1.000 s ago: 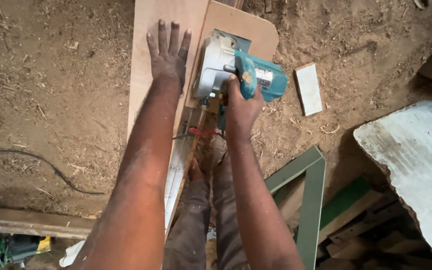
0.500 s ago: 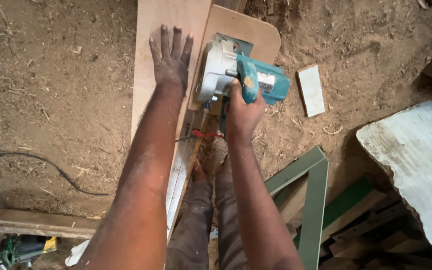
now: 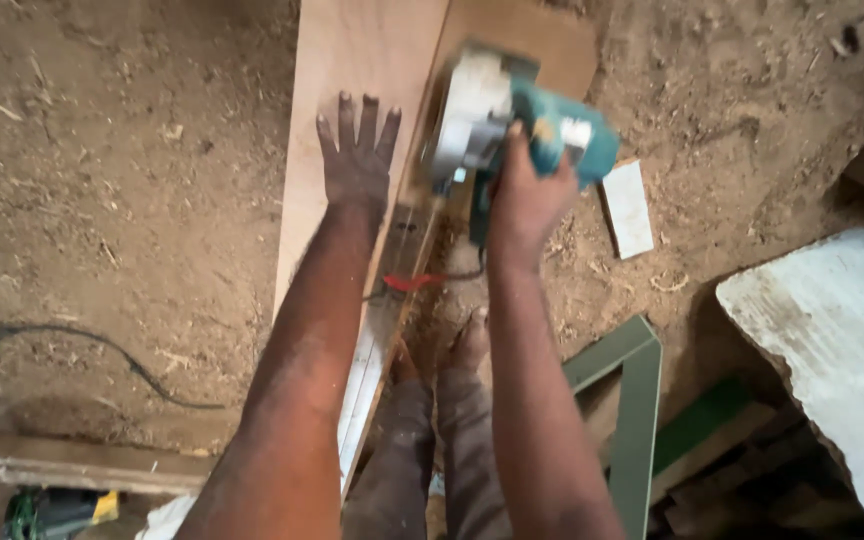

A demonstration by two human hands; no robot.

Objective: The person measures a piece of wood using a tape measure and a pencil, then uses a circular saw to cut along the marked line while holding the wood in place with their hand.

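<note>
Pressing my left hand (image 3: 357,165) flat, fingers spread wide, I'm steadying the plywood board (image 3: 352,60) on the floor; my right hand (image 3: 524,200) is gripping the teal circular saw (image 3: 512,115) just right, cutting along it.

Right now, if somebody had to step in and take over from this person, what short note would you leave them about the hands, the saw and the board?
Left hand: flat, fingers spread, pressing on the plywood board lying on the sawdust floor.
Right hand: gripping the handle of the teal circular saw, which sits on the board's right part.
Done: a cut line runs along the board from near the person's feet up to the saw.
Left: the stretch of board ahead of the saw looks uncut.
Nearby: the saw's cord trails behind it; a small white offcut lies to the right.
</note>
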